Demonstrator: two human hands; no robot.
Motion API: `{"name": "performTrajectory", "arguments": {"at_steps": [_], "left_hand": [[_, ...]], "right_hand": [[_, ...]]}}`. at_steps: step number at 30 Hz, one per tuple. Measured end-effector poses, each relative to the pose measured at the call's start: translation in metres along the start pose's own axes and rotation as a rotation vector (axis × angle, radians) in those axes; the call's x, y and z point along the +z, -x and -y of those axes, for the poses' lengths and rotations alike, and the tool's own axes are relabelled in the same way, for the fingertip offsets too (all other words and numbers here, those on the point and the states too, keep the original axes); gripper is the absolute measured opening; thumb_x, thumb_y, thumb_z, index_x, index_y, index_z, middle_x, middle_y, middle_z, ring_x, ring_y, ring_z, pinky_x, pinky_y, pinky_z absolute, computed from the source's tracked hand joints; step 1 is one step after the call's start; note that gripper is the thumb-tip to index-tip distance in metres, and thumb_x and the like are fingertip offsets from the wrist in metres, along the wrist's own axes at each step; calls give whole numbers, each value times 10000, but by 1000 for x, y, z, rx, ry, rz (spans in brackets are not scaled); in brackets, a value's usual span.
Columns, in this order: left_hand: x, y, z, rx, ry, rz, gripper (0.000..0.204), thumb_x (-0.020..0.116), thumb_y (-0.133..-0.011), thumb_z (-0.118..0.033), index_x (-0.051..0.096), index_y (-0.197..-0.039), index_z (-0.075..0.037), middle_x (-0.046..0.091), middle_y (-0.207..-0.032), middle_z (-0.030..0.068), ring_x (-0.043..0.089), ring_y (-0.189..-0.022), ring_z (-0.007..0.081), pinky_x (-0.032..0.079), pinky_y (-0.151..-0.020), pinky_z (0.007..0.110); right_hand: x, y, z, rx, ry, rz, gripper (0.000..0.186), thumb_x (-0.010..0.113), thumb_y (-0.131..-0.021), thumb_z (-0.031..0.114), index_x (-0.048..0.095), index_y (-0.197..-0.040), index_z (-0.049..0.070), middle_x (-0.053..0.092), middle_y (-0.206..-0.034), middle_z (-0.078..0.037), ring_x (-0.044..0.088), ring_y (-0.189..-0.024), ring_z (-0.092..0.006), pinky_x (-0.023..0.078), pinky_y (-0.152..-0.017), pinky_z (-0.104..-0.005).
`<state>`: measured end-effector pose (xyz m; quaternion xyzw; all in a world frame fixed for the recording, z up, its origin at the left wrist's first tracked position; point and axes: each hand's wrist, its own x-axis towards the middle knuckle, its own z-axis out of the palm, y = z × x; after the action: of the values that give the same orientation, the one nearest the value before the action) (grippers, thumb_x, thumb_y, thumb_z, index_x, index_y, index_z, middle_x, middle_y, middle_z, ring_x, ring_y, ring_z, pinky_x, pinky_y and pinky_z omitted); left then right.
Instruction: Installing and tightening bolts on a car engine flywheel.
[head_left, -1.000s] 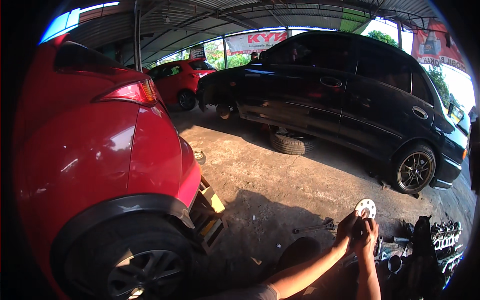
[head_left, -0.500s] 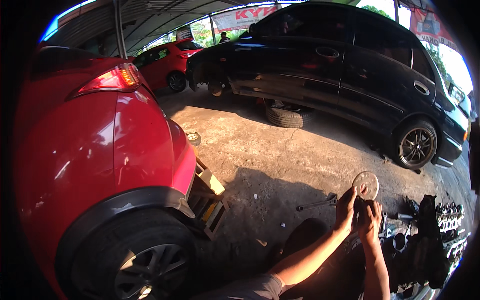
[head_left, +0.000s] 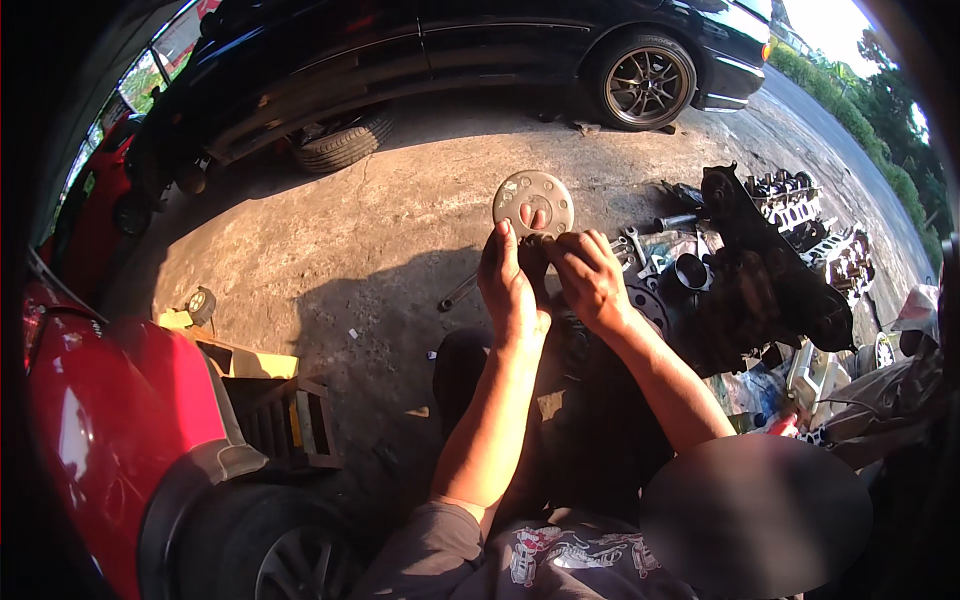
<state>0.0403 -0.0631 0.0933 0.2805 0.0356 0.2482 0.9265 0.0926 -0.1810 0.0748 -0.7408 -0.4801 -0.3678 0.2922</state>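
Observation:
A round grey metal disc (head_left: 545, 188), with a large central opening and several small holes around it, stands raised in front of me. My left hand (head_left: 512, 285) is closed on its lower left edge, thumb on the near face, and fingertips show through the central opening. Close beside it, my right hand (head_left: 592, 278) is closed, its fingers bent and pinched at the disc's lower edge. Something small and dark sits between the two hands, too shadowed to name. Beyond my right hand lies a combination wrench (head_left: 642, 250) on the ground among engine parts.
Dark engine parts (head_left: 740, 290) and metal cylinder heads (head_left: 785, 200) crowd the right. Another wrench (head_left: 458, 292) lies left of my hands. A black car (head_left: 480, 60) stands ahead, a loose tyre (head_left: 345, 148) under it. At left are a red car (head_left: 130, 400) and a wooden stand (head_left: 300, 425).
The view has swung right and down, so both hands and the disc now appear nearer the middle. My hands still hold the disc up; more of the engine parts shows.

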Motion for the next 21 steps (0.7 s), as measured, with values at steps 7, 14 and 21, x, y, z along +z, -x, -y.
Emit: {"name": "performTrajectory", "arguments": {"at_steps": [7,14,21], "left_hand": [[5,7,-3,-16,-76,6,465,512,-1088,-303,528,-1363,72,621,-1326,179,646,-1195,274,550,-1023,404],[-3,-2,4,-29,-117,84,476,542,-1074,-319,519,-1387,39,616,-1334,171,645,-1204,275,560,-1012,453],[-1,-4,13,-257,-28,28,588,545,-1053,-424,437,-1480,-35,581,-1403,144,595,-1269,327,456,-1092,518]], "right_hand": [[-8,-1,-8,24,-7,-28,296,626,-791,-47,689,-1069,32,633,-1049,-122,609,-936,-324,516,-849,-418],[-10,-14,-32,861,-454,-171,179,722,-906,76,695,-1075,21,678,-904,-123,683,-852,-221,535,-765,-353],[-38,-10,1,476,-287,-144,227,711,-849,46,648,-1054,-28,658,-1002,-112,636,-908,-205,515,-820,-375]]}}
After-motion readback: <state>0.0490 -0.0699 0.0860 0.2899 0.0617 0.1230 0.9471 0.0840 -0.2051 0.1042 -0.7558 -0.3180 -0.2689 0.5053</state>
